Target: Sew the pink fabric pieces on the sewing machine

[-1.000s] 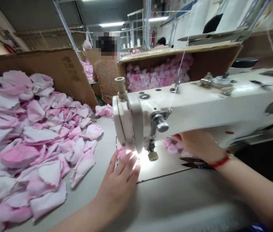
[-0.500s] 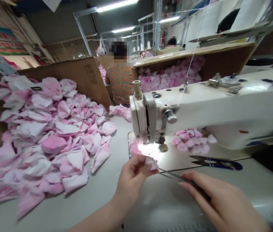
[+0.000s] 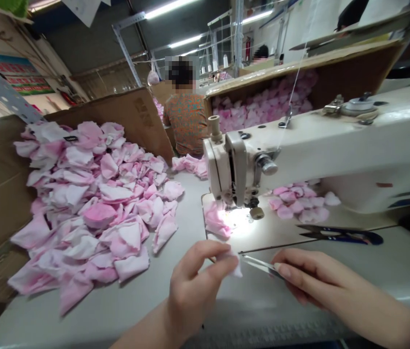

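Observation:
My left hand pinches a small pale pink fabric piece between thumb and fingers, in front of the sewing machine's needle area. My right hand lies to its right, with the fingers closed on a slim pointed metal tool, possibly tweezers. The tool's tip points at the fabric and stays a little apart from it. Another pink piece lies on the machine bed under the lit presser foot. Neither hand touches the white sewing machine head.
A large heap of pink-and-white fabric petals covers the table to the left. More petals lie behind the machine, beside black-and-blue thread snips. A cardboard bin of pink pieces stands beyond, and a seated co-worker works farther off.
My right hand has come from behind the machine to the front with the metal tool. My left hand has moved from the needle area toward me, now pinching the fabric. The view has shifted.

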Available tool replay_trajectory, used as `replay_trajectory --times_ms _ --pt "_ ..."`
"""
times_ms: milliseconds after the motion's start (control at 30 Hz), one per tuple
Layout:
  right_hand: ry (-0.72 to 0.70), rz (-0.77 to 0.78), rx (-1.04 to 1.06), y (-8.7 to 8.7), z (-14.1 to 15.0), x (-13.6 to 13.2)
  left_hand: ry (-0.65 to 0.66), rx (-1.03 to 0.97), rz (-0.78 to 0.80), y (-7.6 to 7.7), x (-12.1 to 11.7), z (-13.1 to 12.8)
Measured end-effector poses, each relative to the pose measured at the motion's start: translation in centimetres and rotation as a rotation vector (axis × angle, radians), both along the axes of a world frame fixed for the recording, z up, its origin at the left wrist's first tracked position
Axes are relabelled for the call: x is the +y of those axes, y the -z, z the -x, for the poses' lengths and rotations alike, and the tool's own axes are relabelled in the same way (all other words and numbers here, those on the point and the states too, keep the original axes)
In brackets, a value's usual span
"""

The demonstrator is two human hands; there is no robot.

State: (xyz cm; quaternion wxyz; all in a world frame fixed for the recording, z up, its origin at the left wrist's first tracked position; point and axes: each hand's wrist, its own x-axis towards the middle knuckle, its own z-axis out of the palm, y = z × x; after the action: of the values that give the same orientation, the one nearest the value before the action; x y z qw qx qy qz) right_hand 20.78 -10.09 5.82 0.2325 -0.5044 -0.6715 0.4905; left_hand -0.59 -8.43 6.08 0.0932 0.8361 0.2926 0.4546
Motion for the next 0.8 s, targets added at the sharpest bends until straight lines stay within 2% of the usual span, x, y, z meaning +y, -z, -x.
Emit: replay_trajectory --times_ms 100,167,200,267,367,400,467,533,600,667,700,800 --pt "-0.053 0.128 0.101 0.1 0.1 0.2 0.069 0.092 -0.181 0.6 -0.2 0.2" --pt "-0.053 0.115 0.126 0.1 0.2 0.2 0.101 0.101 -0.189 0.9 -0.2 0.2" --pt "-0.034 0.070 0.108 0.2 0.2 0.1 0.099 0.076 -0.132 1.0 -0.2 0.1" --pt "0.025 -0.069 0.018 0.4 0.3 -0.1 0.084 -0.037 0.130 0.9 -0.1 -0.2" --pt "0.081 -0.309 -0.139 0.8 0.3 -0.7 0.046 -0.221 0.668 0.5 -0.1 -0.8" --pt "0.087 -0.377 -0.170 1.0 0.4 -0.9 0.023 -0.267 0.799 0.4 -0.2 -1.0" --pt "0.097 -0.476 -0.208 1.2 0.5 -1.2 -0.034 -0.317 0.950 0.2 -0.4 -1.3" --pt "0.087 -0.528 -0.230 1.4 0.6 -1.3 -0.062 -0.316 0.994 0.2 -0.5 -1.4" --pt "0.055 -0.561 -0.253 1.8 0.3 -0.9 -0.066 -0.240 0.940 0.3 -0.1 -1.2" --pt "0.055 -0.609 -0.328 2.3 -0.4 0.0 -0.061 -0.069 0.707 0.5 0.9 -0.5" --pt "0.087 -0.639 -0.398 2.5 -0.8 0.6 -0.057 0.042 0.513 0.5 1.7 -0.1" --pt "0.183 -0.688 -0.653 3.1 -2.0 3.3 -0.007 0.385 -0.207 0.6 4.6 1.0"
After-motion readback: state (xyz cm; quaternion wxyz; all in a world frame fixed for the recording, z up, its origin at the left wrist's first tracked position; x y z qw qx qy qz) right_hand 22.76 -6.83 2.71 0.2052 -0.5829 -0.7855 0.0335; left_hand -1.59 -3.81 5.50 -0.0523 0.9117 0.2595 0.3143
